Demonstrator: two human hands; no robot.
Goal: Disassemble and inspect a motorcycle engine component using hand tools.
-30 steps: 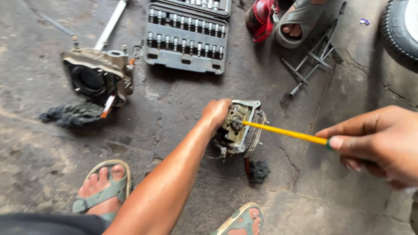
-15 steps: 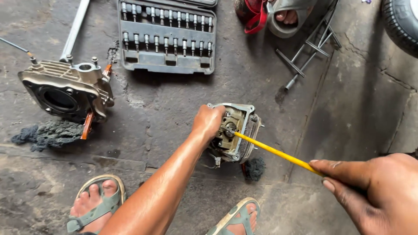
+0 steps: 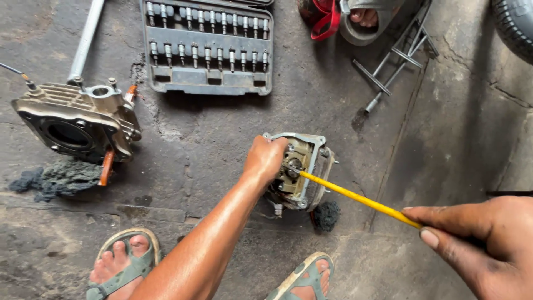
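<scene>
A small metal engine head (image 3: 311, 166) stands on the concrete floor in the middle of the head view. My left hand (image 3: 265, 160) grips its left edge and holds it steady. My right hand (image 3: 482, 239), at the lower right, is closed around the handle end of a long yellow-shafted tool (image 3: 361, 200). The tool's tip rests inside the engine head near its centre. A dark rag (image 3: 327, 215) lies against the head's lower right side.
A grey socket set case (image 3: 208, 47) lies open at the top. An engine cylinder block (image 3: 78, 125) sits at left on a dark rag (image 3: 55, 178), with a metal bar (image 3: 86, 39) behind. A cross wrench (image 3: 391, 61), another person's sandalled foot (image 3: 363, 19) and a tyre (image 3: 513, 25) are top right. My sandalled feet (image 3: 119, 266) are below.
The view has shifted so everything sits further up and left. My right hand has dropped lower right along the yellow tool. My left hand keeps its hold on the engine head.
</scene>
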